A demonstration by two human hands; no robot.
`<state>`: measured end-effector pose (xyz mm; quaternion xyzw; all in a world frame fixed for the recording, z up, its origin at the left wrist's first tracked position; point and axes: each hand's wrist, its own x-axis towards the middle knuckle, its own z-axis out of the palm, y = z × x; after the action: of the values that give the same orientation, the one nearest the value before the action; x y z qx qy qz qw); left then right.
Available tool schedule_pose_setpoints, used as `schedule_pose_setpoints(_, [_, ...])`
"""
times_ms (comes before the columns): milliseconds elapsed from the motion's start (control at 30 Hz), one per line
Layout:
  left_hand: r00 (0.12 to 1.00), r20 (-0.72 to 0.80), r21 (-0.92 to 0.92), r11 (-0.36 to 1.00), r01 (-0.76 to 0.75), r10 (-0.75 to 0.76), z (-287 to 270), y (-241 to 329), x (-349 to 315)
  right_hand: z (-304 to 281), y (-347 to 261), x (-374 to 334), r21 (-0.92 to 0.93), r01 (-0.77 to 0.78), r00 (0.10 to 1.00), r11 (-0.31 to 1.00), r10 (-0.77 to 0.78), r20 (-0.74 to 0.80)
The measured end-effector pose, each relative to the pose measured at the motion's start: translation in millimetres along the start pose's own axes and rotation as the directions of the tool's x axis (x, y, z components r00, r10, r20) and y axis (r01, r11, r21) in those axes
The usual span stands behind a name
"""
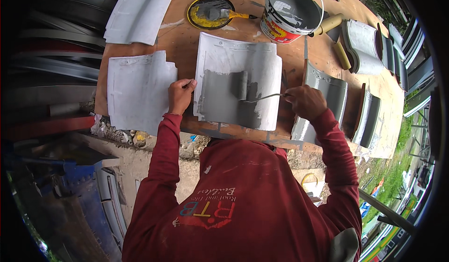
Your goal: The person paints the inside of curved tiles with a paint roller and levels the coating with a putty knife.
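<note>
A white roof tile (234, 51) with a raised curve along its right side lies in front of me. Wet grey paint covers much of its lower and middle part, with ragged borders. My left hand (181, 97) is closed at the tile's left edge, thumb and fingers pinching it. In my right hand (306, 102), closed around the handle, is a small paint roller (243, 85). Its thin wire frame reaches left over the tile, and the grey-soaked sleeve rests upright on the painted patch.
Two unpainted tiles (138, 86) lie at left; grey-painted tiles (322, 103) lie at right. At the back are a paint bucket (284, 30) and a yellow-rimmed lid (192, 20) bearing a paintbrush (236, 15). The wooden table (180, 61) ends near my waist. Stacked metal sheets (56, 51) stand left.
</note>
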<state>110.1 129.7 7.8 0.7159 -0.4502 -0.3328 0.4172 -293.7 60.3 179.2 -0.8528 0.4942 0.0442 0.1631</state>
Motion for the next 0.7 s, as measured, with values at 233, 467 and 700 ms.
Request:
schedule_pose_setpoints(233, [1.0, 0.03, -0.028, 1.0, 0.003, -0.002, -6.0, 16.7, -1.0, -5.8, -22.9, 36.1, -0.017, 0.026, 0.999, 1.0, -0.025, 0.047])
schedule_pose_setpoints(467, [0.999, -0.026, 0.052, 0.998, 0.039, -0.038, 2.0, 13.2, 0.2, 17.7, -12.3, 63.5, 0.123, 0.011, 0.999, 0.992, -0.015, 0.033])
schedule_pose_setpoints(700, [0.998, 0.017, 0.033, 0.998, 0.058, -0.059, -4.6, 31.3, -3.1, -37.7, 17.7, 79.7, 0.007, -0.102, 0.979, 0.995, 0.1, 0.176])
